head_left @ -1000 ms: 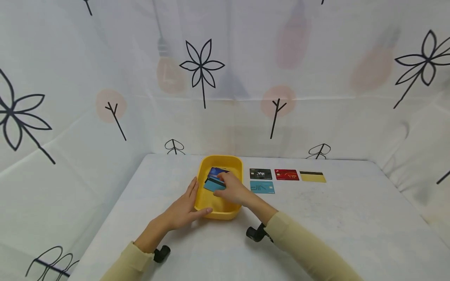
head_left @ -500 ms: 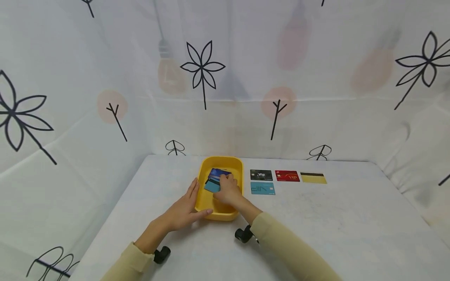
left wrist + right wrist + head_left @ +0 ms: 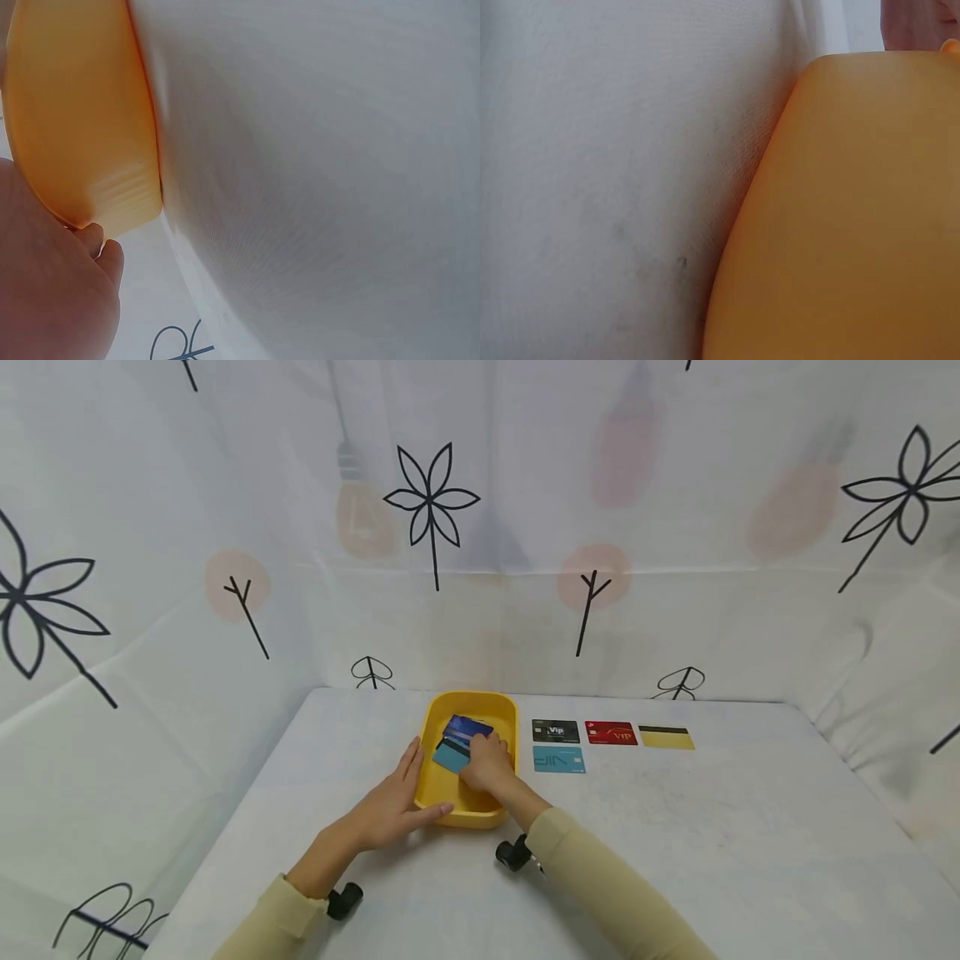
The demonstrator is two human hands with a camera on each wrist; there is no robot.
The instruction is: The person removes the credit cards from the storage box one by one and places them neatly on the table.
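Note:
A yellow plastic tray (image 3: pixel 427 777) sits on the white table, holding several plastic cards. A dark blue card (image 3: pixel 467 727) lies at its far end. Nearer is a light-blue card (image 3: pixel 450 757) with a black stripe, its right end hidden by my right hand (image 3: pixel 487 767). That hand reaches into the tray with fingers curled down at the light-blue card; the fingertips are hidden. My left hand (image 3: pixel 386 806) steadies the tray, its straight fingers along the left wall and the thumb at the near rim. The right wrist view shows mostly the tray's outer wall (image 3: pixel 840 210).
Right of the tray, a black card (image 3: pixel 556 732), a red card (image 3: pixel 611 733) and a gold card (image 3: pixel 667 737) lie in a row. Below the black one is a teal card (image 3: pixel 558 760). A patterned white curtain (image 3: pixel 495 627) rises behind the table.
My right hand has shifted left and turned, its fingers now curled lower over the cards. The light-blue card has tilted slightly. The left hand and tray stay in place.

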